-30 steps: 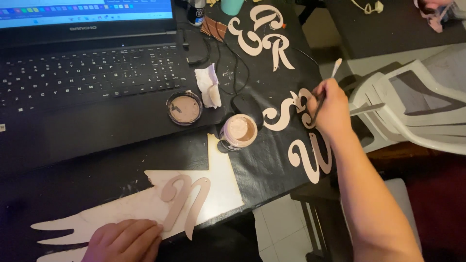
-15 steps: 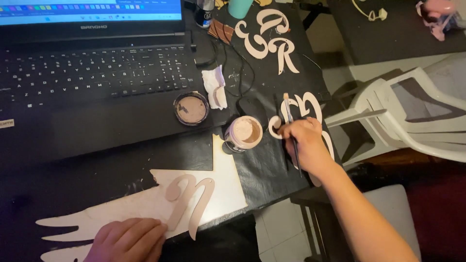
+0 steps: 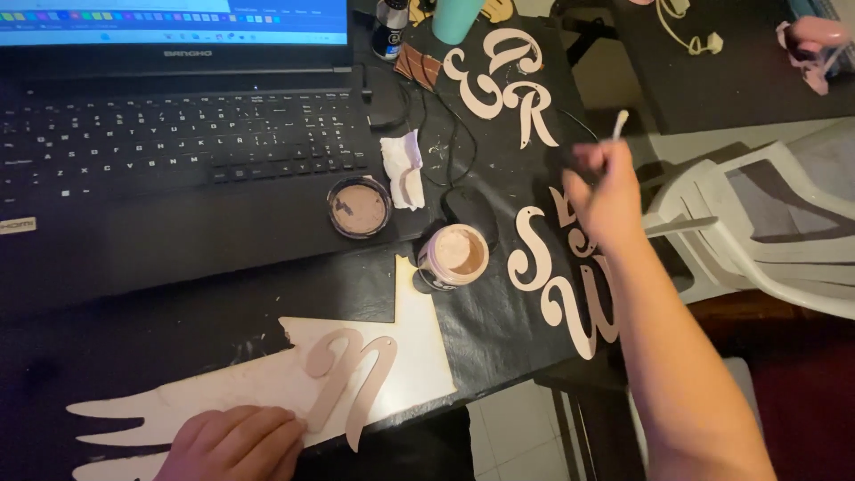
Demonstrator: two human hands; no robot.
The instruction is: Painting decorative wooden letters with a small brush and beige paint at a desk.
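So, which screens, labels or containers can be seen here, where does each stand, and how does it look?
Laptop screen: top left, lit, white window with a coloured strip.
Small sticker: laptop's left edge, pale rectangle.
Open paint jar: centre of the black table, round, pinkish-beige paint.
Jar lid: by the laptop's corner, round, paint-smeared.
Small bottle: top centre, dark with a white label.

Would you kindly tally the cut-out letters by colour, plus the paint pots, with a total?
Pale cream letters: 4 (two up top, two by the right hand)
Pink-painted letters: 1, touched by the left hand
Paint pots: 2
Total: 7
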